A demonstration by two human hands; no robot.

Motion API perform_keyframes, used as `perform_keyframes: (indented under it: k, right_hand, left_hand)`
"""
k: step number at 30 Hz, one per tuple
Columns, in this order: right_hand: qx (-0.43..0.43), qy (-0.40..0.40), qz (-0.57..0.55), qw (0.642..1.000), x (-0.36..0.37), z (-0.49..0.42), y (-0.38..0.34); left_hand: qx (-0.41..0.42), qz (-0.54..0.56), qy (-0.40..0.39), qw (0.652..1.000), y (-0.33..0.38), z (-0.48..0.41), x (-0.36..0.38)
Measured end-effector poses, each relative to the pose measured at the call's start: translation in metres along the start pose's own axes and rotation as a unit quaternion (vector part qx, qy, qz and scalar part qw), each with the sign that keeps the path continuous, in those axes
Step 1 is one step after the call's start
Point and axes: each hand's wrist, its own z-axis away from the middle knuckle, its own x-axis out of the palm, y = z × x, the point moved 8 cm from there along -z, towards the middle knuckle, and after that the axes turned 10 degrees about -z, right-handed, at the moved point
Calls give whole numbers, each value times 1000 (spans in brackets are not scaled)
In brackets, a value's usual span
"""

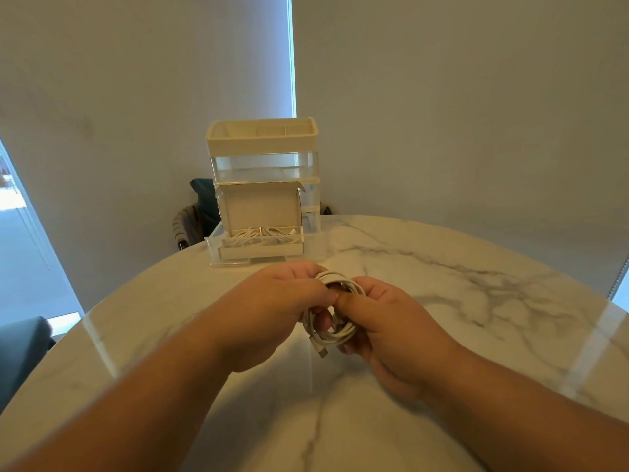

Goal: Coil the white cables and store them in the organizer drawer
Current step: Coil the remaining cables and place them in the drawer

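A coiled white cable (335,330) hangs between my two hands above the marble table (442,301). My left hand (272,308) grips the coil's left side, thumb meeting the other thumb. My right hand (384,321) holds the coil's right side, fingers curled round the loops. One plug end (320,350) dangles below the coil. Behind stands the organizer (263,158) with its bottom clear drawer (212,247) pulled out. In that drawer sits an open white box (262,252) holding more white cables (262,235).
The organizer has a cream top tray (262,134) and clear upper drawers, shut. A chair with dark and grey clothes (197,212) stands behind the table's far edge. A dark seat (20,349) is at the left. Window blinds fill the background.
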Motion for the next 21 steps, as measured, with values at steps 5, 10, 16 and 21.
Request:
perform_keyframes:
  k: [5, 10, 16, 21]
  right_hand:
    - [33, -30, -75, 996, 0, -1, -1]
    - [50, -30, -86, 995, -2, -1, 2]
    - [63, -50, -90, 993, 0, -1, 5]
    - [80, -46, -98, 991, -2, 0, 9]
  left_hand:
    - [-22, 83, 4, 996, -4, -3, 4]
    - [-43, 117, 15, 992, -4, -1, 7]
    - [-52, 89, 45, 994, -1, 1, 7]
    - [-66, 69, 77, 992, -4, 1, 3]
